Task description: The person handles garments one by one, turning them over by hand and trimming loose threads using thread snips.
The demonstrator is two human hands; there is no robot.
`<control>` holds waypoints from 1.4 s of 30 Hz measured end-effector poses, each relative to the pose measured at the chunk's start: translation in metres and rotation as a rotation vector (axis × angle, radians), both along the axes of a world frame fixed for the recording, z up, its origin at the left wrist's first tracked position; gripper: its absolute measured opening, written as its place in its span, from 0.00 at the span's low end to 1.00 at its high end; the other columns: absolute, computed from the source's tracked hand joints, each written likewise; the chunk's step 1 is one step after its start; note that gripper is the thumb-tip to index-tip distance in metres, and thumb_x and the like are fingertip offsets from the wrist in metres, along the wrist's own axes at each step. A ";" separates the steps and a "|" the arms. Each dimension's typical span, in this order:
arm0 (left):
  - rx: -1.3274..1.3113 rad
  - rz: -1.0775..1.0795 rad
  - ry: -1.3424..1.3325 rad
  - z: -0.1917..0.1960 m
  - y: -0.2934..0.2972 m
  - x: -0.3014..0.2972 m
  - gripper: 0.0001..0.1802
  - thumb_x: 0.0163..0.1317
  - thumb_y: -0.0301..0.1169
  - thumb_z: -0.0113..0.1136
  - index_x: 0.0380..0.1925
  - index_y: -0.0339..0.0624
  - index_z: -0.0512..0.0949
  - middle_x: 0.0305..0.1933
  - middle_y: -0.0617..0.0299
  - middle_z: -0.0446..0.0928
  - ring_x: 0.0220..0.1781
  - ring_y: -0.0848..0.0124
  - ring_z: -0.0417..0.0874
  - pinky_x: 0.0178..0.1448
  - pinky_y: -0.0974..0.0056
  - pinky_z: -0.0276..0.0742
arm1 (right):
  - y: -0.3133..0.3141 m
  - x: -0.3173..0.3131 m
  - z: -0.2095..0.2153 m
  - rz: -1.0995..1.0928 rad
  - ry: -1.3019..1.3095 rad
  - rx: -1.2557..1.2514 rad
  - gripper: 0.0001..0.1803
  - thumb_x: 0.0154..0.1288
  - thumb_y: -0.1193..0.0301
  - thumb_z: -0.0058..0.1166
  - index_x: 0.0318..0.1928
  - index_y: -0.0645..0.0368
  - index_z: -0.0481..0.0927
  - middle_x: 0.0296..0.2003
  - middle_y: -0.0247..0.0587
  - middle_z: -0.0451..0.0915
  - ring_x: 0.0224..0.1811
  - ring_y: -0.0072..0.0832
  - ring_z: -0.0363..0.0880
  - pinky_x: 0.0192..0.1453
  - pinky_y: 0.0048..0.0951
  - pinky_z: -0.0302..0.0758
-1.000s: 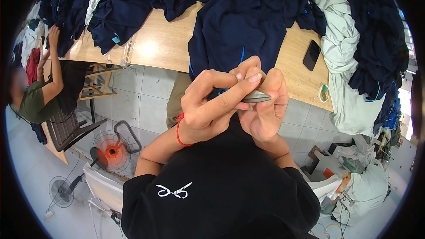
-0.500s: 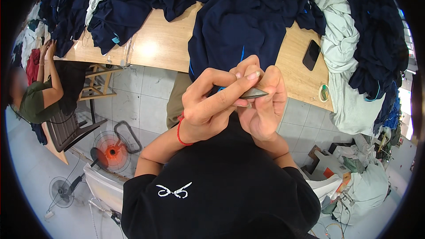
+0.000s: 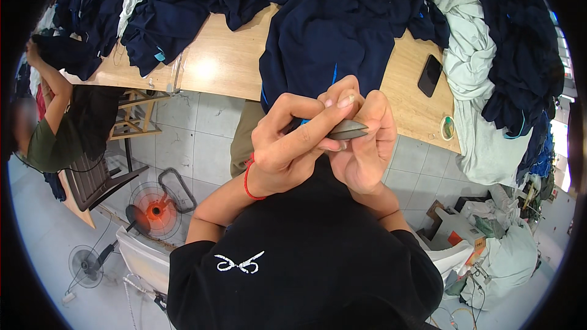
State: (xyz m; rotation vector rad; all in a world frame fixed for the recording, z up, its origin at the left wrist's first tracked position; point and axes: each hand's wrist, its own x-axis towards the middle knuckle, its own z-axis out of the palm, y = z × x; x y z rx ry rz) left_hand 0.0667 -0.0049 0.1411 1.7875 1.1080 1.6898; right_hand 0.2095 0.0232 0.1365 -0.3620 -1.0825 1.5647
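My left hand, with a red cord round its wrist, is closed on small thread snips. Their grey pointed blades stick out between finger and thumb toward my right hand, the tips slightly parted. My right hand is closed beside them, fingers curled and thumb pressed in, with the blade tips against or just in front of its thumb. What it pinches, if anything, is too small to make out. A bit of blue shows behind my left fingers. Beyond both hands, a dark navy garment hangs over the table's near edge.
More navy garments and pale grey cloth cover the wooden table. A black phone and a small round dish are at right. Left, a co-worker handles dark cloth near fans.
The snips' blades have parted slightly at the tips; both my hands stay nearly in place. At left, the co-worker's arm has lifted and pulled dark cloth to the left.
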 end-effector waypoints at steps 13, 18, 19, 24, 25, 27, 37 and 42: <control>0.009 0.027 0.049 0.000 0.000 -0.002 0.30 0.54 0.17 0.74 0.61 0.41 0.88 0.44 0.59 0.81 0.38 0.71 0.84 0.39 0.69 0.82 | -0.001 -0.002 0.001 -0.026 -0.010 0.000 0.13 0.84 0.64 0.56 0.41 0.53 0.69 0.37 0.38 0.79 0.50 0.27 0.66 0.54 0.28 0.66; 0.027 0.064 0.089 0.001 0.001 -0.002 0.31 0.52 0.16 0.74 0.60 0.42 0.88 0.43 0.61 0.81 0.37 0.72 0.82 0.37 0.68 0.80 | -0.002 -0.002 0.001 -0.018 0.003 -0.001 0.11 0.83 0.66 0.56 0.42 0.53 0.70 0.40 0.40 0.79 0.52 0.27 0.68 0.53 0.26 0.68; 0.027 0.064 0.089 0.001 0.001 -0.002 0.31 0.52 0.16 0.74 0.60 0.42 0.88 0.43 0.61 0.81 0.37 0.72 0.82 0.37 0.68 0.80 | -0.001 -0.002 0.000 -0.018 0.003 -0.001 0.11 0.83 0.66 0.56 0.42 0.53 0.70 0.40 0.40 0.79 0.52 0.27 0.68 0.53 0.26 0.68; 0.026 0.038 0.066 0.001 0.002 -0.001 0.31 0.52 0.13 0.72 0.59 0.42 0.89 0.42 0.60 0.81 0.37 0.72 0.81 0.36 0.68 0.78 | -0.001 -0.004 0.001 -0.032 0.024 -0.006 0.10 0.84 0.67 0.56 0.42 0.54 0.72 0.38 0.38 0.78 0.50 0.27 0.68 0.51 0.25 0.69; 0.026 0.039 0.065 -0.002 0.002 -0.002 0.31 0.52 0.13 0.72 0.59 0.42 0.89 0.42 0.60 0.81 0.37 0.72 0.81 0.36 0.68 0.78 | -0.001 -0.003 0.000 -0.032 0.023 -0.006 0.10 0.84 0.67 0.56 0.42 0.54 0.72 0.38 0.38 0.78 0.50 0.27 0.68 0.51 0.25 0.69; 0.008 0.001 -0.032 -0.011 0.001 -0.005 0.23 0.64 0.21 0.71 0.61 0.36 0.86 0.43 0.58 0.80 0.38 0.73 0.79 0.35 0.70 0.75 | 0.002 0.001 -0.001 -0.049 -0.143 0.076 0.19 0.84 0.55 0.53 0.38 0.52 0.66 0.35 0.40 0.72 0.49 0.31 0.69 0.58 0.36 0.70; -0.307 -0.158 -0.363 0.004 -0.001 -0.007 0.32 0.64 0.50 0.79 0.51 0.31 0.84 0.35 0.71 0.68 0.32 0.82 0.64 0.35 0.72 0.57 | 0.000 -0.004 -0.002 -0.043 -0.029 0.013 0.11 0.82 0.66 0.57 0.39 0.54 0.74 0.30 0.34 0.76 0.44 0.28 0.66 0.54 0.31 0.67; -0.589 -0.260 -0.471 0.013 0.002 -0.011 0.05 0.61 0.27 0.76 0.33 0.37 0.90 0.25 0.71 0.72 0.29 0.81 0.64 0.35 0.70 0.58 | 0.001 0.007 -0.015 -0.061 -0.173 0.056 0.13 0.77 0.74 0.62 0.33 0.54 0.72 0.32 0.33 0.76 0.44 0.30 0.67 0.52 0.32 0.68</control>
